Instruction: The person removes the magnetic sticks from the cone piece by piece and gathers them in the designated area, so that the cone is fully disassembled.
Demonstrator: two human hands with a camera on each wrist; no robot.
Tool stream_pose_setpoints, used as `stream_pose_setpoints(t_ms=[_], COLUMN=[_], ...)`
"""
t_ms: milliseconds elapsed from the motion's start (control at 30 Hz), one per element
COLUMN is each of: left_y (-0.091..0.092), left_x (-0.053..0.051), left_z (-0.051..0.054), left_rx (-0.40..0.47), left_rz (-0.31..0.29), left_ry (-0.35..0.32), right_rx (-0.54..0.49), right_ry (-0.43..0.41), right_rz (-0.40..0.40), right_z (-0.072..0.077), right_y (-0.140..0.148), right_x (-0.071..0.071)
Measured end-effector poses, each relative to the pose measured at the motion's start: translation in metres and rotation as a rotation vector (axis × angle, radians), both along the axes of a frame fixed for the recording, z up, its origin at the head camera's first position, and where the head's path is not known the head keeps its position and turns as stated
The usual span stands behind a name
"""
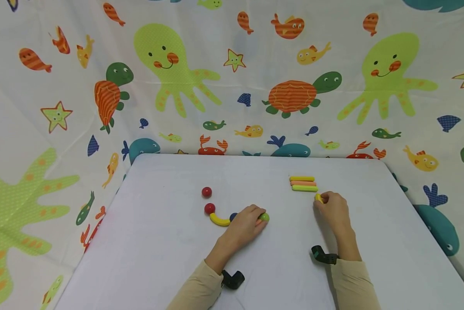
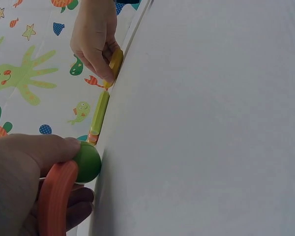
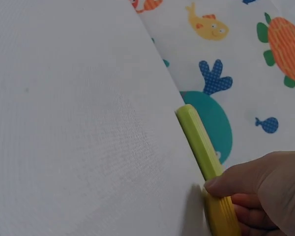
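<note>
Head: table edges [image 1: 423, 225] flank left hand [image 1: 244, 224], right hand [image 1: 334, 211]

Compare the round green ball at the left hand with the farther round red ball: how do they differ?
The round green ball is held by the left hand; the farther round red ball lies unheld on the white table. The green ball meets a curved orange stick; the red ball touches no stick. Both look round and similarly sized.
</note>
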State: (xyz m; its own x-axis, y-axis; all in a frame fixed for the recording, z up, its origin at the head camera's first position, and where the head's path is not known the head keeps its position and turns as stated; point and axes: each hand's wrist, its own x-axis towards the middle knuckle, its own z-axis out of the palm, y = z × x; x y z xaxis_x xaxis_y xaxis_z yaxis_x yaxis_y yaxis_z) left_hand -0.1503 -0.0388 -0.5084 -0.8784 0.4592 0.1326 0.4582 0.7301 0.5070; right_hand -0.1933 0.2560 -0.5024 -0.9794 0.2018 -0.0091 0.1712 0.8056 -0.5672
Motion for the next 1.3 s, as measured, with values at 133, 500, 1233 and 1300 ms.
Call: stream_pose_setpoints(t_ms=[133, 500, 1233, 1300], left_y=[0.000, 0.000, -0.016, -0.019], left_x=[0.000, 0.000, -0.004, -0.005], left_z=[0.000, -0.001, 0.004, 0.005], left_rx=[-0.006, 0.008, 0.008, 0.013], left_rz=[-0.002, -0.002, 0.001, 0.010], left_ry=[-0.005, -0.004, 0.088, 0.064], right_rx=[-0.006, -0.022, -0.027, -0.035], right_ry=[0.004, -0.025, 0.098, 0.088], right_rz=[-0.012, -0.044, 0.010, 0.026], right_z=[0.001, 0.003, 0.013, 0.015], right_y=[0.002, 0.006, -0.007, -0.012], right_x=[0.002, 0.005, 0.006, 0.006])
